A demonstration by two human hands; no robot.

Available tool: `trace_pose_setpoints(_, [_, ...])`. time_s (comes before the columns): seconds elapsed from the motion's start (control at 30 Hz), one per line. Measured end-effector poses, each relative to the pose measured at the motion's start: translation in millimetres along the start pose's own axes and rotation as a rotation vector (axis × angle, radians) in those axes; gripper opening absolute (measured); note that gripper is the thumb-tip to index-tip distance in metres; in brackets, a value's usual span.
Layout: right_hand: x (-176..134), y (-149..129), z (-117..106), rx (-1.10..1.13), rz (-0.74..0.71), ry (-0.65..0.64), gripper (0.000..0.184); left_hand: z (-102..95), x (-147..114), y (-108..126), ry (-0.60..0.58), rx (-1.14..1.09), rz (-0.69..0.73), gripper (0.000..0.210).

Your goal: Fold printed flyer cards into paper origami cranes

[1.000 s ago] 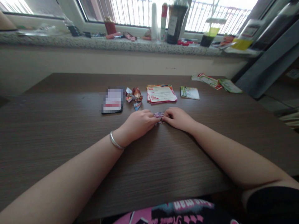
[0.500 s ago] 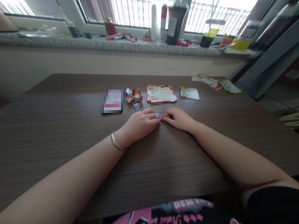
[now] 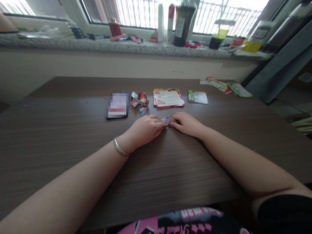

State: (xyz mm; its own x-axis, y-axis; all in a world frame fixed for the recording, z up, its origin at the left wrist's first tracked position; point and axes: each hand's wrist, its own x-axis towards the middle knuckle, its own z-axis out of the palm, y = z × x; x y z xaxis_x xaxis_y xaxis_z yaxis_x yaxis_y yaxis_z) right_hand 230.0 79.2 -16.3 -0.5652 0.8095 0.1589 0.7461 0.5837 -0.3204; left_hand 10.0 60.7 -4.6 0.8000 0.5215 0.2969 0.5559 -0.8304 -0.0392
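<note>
Small patterned paper [image 3: 166, 120] at middle of the desk [image 3: 170, 169], held from both sides. Left hand [image 3: 147, 128] grips its left end; right hand [image 3: 184, 123] pinches the right, thumb and finger. Just beyond: folded paper pieces [image 3: 143, 98], then a card stack [image 3: 169, 98] to their right, smaller stack [image 3: 198, 97] past that. Dark-edged pixelated item [image 3: 117, 105] left of the pieces. Loose slips [image 3: 220, 85] back right.

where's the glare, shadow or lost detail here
Head view: daylight washes out the glass window; head view: pixelation masks the flat dark-edged rectangle; head view: the small purple-patterned paper shows little fine detail; head view: soft shadow darkens the brown wood-grain table on its near side.
</note>
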Motion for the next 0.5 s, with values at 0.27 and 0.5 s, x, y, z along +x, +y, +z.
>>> trace_pose_setpoints(0.27, [1.4, -2.4, -1.5, -0.043, 0.038, -0.017, 0.023, -2.6, 0.4, 4.0, -0.040, -0.024, -0.020, 0.028])
trace_pose_setpoints(0.5, [2.0, -7.9, -3.2, -0.066, 0.077, -0.023, 0.021, -4.9, 2.5, 6.8, -0.098, -0.011, -0.051, 0.029])
